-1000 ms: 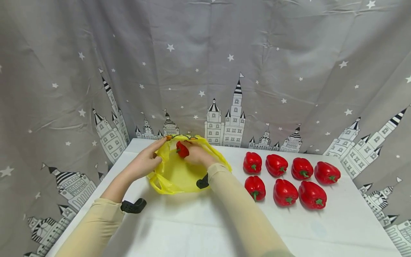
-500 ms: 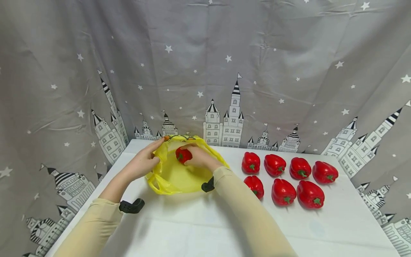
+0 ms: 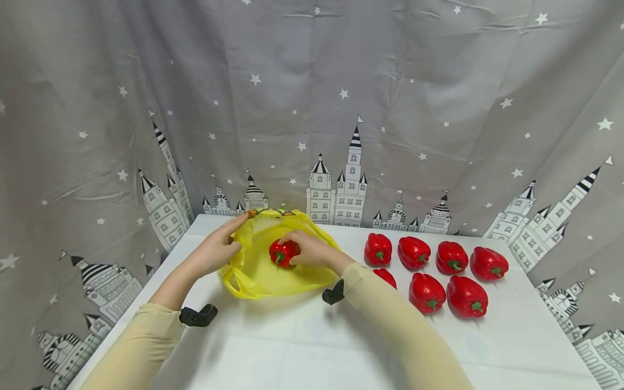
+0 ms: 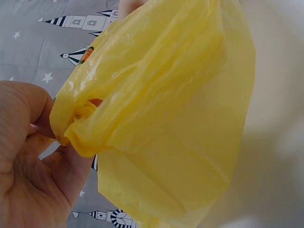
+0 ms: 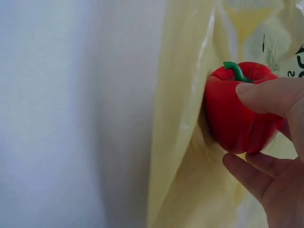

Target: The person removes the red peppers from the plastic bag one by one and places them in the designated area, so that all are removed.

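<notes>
A yellow plastic bag (image 3: 263,265) lies on the white table (image 3: 312,336) at the back left. My left hand (image 3: 219,246) pinches a bunched edge of the bag (image 4: 156,118) and holds it up. My right hand (image 3: 312,252) grips a red bell pepper (image 3: 283,252) over the bag's opening; in the right wrist view the pepper (image 5: 237,107) rests against the yellow film, green stem up, with my fingers (image 5: 270,95) curled round it.
Several more red peppers (image 3: 434,262) lie in two rows on the table to the right of the bag. A grey curtain (image 3: 341,108) with stars and castles hangs behind and on both sides.
My right hand has drawn the pepper a little toward me and down, from near the bag's far rim to over its middle. The left hand keeps hold of the bag's edge.
</notes>
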The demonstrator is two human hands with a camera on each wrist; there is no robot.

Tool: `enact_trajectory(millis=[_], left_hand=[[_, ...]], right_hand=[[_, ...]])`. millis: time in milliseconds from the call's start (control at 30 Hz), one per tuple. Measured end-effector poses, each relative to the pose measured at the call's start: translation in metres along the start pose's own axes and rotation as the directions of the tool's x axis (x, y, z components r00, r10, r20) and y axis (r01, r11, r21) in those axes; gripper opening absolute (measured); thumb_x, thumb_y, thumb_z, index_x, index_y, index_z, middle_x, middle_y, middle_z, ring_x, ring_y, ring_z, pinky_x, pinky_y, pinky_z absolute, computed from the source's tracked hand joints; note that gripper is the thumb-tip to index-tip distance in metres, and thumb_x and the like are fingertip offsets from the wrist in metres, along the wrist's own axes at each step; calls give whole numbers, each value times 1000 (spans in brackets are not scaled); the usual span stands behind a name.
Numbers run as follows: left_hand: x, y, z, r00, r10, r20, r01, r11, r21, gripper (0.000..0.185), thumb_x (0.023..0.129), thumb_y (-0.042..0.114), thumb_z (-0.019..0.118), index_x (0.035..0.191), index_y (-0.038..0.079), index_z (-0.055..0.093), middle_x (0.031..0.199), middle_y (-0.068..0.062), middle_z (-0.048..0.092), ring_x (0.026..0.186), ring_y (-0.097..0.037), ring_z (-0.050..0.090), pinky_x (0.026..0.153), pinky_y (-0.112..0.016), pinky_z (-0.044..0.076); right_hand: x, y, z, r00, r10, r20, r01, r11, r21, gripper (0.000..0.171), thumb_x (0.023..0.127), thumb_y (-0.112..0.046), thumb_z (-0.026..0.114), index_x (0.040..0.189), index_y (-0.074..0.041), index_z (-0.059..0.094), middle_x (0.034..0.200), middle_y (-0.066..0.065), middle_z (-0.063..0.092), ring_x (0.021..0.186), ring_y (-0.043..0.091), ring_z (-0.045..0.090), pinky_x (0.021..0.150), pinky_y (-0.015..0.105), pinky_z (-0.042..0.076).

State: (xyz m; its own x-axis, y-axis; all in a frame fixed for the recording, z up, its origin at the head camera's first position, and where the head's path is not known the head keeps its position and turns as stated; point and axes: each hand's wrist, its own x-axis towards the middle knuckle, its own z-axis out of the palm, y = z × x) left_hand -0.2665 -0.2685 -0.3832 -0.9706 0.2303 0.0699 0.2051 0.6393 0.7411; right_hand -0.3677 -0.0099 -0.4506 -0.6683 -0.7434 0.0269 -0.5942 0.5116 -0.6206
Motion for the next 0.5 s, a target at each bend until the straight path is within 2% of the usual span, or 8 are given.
enact_trajectory(millis=[133, 267, 400, 500], left_hand=[[2, -1, 2, 1000, 9, 1, -9, 1000, -2, 75, 94, 0, 44, 164, 11, 20, 169, -18, 14, 149, -48, 22, 114, -63, 30], [1, -2, 3, 1000, 4, 2, -4, 1000, 9, 75, 94, 0, 44, 164, 11, 21, 169, -18, 15, 149, -48, 22, 114, -64, 29], [0, -1, 3, 1000, -3, 0, 3, 1000, 13, 74, 94, 1, 44, 164, 10, 21, 169, -17, 15, 150, -47, 20, 115, -64, 28], [-1, -1, 4, 1000, -5, 2, 4, 1000, 13, 74, 94, 1, 44, 164, 10, 21, 169, -17, 15, 150, -48, 20, 114, -64, 28]], right_hand=[[-8, 2, 0, 1000, -7, -8, 8, 999, 50, 49, 89, -9, 78, 135, -17, 62, 141, 2, 54, 127, 16, 51, 107, 28, 42], [-10, 3, 4, 999, 11, -30, -8, 995, 99, 62, 87, -17, 82, 143, -15, 57, 145, 3, 52, 130, 18, 49, 109, 30, 42], [-11, 1, 9, 994, 87, -66, -77, 987, 142, 79, 85, -27, 84, 153, -14, 46, 148, 7, 48, 130, 20, 49, 109, 33, 42], [-11, -1, 14, 987, 138, -85, -122, 978, 170, 83, 85, -30, 83, 155, -11, 42, 149, 10, 46, 129, 23, 50, 109, 37, 43]])
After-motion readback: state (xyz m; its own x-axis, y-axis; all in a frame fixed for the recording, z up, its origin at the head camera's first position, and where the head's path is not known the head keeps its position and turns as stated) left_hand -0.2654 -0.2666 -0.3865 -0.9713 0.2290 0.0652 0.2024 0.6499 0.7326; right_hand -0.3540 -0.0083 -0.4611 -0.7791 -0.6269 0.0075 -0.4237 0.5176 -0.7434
